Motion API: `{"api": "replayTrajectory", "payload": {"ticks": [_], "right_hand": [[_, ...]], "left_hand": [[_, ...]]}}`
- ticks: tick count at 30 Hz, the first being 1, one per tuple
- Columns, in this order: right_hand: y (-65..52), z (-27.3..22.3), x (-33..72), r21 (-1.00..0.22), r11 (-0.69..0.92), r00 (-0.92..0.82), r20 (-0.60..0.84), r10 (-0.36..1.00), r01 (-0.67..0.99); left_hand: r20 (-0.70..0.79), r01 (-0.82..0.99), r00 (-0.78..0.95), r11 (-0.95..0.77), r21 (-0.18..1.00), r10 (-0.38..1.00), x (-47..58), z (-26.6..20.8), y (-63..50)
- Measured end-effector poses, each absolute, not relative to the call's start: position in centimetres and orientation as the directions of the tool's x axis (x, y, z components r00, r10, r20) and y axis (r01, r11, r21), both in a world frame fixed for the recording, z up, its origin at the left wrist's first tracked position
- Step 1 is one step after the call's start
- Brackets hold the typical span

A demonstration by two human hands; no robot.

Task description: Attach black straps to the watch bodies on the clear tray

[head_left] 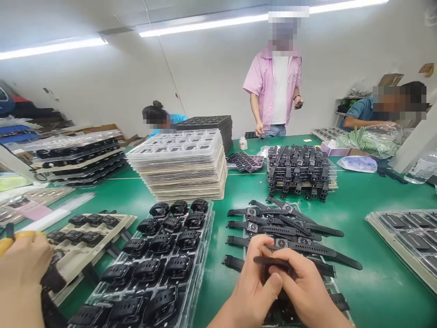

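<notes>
My left hand and my right hand meet low in the middle, both gripping one black smartwatch by its strap. Just beyond my fingers several black watches lie flat in a row on the green table. Left of my hands stands a clear tray filled with looped black watches.
A tall pile of empty blister trays and a heap of black watches sit mid-table. Another person's hand is at the lower left over a beige tray. One person in pink stands across; others sit at the back.
</notes>
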State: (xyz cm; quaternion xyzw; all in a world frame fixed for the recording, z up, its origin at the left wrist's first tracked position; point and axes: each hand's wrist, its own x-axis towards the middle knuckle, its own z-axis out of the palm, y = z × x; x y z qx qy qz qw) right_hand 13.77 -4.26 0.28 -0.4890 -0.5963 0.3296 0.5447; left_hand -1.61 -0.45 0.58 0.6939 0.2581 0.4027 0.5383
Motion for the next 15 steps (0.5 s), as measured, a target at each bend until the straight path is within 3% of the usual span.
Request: {"api": "replayTrajectory", "payload": {"ticks": [4,9,15], "right_hand": [[-4.3,-0.1,14.3,-0.949,0.290,0.248,0.312,0.917,0.121],[-4.3,0.0,14.4,-0.958,0.271,0.207,0.284,0.936,0.089],[-3.4,-0.4,14.9,-0.927,0.337,0.028,0.346,0.938,0.165]], "left_hand": [[0.222,0.034,0.527,-0.281,0.959,0.821,-1.4,1.2,0.3],[0.227,0.041,0.477,-0.279,0.959,0.849,-0.8,1.2,0.5],[0.285,0.026,0.496,-0.343,0.939,0.820,-0.8,0.3,1.0]]}}
